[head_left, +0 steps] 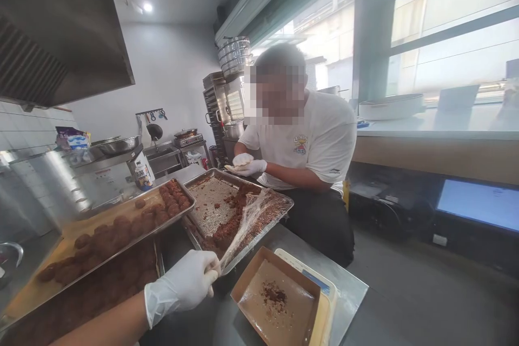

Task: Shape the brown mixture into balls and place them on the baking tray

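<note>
At the near edge of the crumb tray, my gloved left hand pinches one end of clear plastic film, which stretches over that tray beside its brown crumbs. My right hand is out of sight; I cannot tell its state. Left of the crumb tray sits a tray of brown balls; nearer me, a box on a scale; beyond it, a co-worker.
</note>
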{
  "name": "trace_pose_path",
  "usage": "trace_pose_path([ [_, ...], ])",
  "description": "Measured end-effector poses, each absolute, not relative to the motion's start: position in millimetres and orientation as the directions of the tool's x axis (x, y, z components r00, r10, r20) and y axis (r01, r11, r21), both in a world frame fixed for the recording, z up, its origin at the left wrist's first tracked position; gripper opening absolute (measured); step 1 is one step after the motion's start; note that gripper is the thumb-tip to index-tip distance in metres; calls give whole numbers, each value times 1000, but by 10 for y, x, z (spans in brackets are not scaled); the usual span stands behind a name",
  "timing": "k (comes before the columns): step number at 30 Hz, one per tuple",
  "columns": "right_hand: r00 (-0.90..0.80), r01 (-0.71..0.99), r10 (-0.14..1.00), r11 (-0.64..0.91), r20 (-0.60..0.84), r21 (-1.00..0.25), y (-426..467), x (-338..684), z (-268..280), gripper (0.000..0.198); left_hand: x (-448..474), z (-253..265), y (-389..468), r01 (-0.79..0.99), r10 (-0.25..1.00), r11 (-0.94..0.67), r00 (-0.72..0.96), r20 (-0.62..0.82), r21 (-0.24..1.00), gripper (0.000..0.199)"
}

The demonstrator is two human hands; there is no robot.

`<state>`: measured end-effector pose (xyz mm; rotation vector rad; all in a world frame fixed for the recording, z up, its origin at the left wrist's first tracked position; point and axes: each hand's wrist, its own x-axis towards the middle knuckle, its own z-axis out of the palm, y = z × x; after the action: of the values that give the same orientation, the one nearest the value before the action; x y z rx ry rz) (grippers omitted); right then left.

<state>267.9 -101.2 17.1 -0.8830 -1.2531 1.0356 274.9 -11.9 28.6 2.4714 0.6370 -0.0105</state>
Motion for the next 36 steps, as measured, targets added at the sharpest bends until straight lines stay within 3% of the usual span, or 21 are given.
trace_pose_path([
  [4, 178, -121, 930, 346, 323, -930, -845, 3904, 719, 22, 2944, 484, -176, 386, 351, -648, 916, -192, 657, 13],
  [6, 259, -115, 913, 352, 314, -929, -723, 4661, 1035, 33, 3075, 553, -163, 360, 308, -625, 929, -205, 693, 14],
  [10, 333, -105, 920, 255, 207, -961, -402, 5880, 1511, 32, 3277, 665, -76, 385, 206, -590, 922, -329, 710, 14],
  [12, 327, -106, 934, 187, 143, -977, -234, 6194, 1582, 31, 3296, 729, 5, 400, 248, -667, 915, -319, 629, 19],
  [15, 310, -113, 946, 135, 94, -984, -60, 6354, 1514, 30, 3200, 796, 164, 355, 348, -867, 934, -83, 350, 19],
  [17, 315, -122, 944, 148, 104, -981, -15, 6373, 1434, 32, 3080, 782, 261, 356, 371, -915, 928, 46, 190, 21],
  [20, 306, -137, 946, 158, 109, -978, -18, 6442, 1361, 38, 2890, 663, 316, 415, 423, -903, 904, 61, 111, 23],
  [25, 199, -156, 980, 62, 31, -986, -58, 6679, 1346, 15, 2763, 358, 213, 492, 499, -844, 866, -21, 212, 27],
  [30, 155, -131, 985, 91, 70, -987, -80, 6740, 1371, 30, 2861, 128, 157, 468, 497, -821, 868, 8, 326, 11],
  [36, 101, -111, 991, 96, 85, -989, -124, 6620, 1405, 40, 2774, 101, -5, 380, 449, -813, 891, 60, 440, 19],
])
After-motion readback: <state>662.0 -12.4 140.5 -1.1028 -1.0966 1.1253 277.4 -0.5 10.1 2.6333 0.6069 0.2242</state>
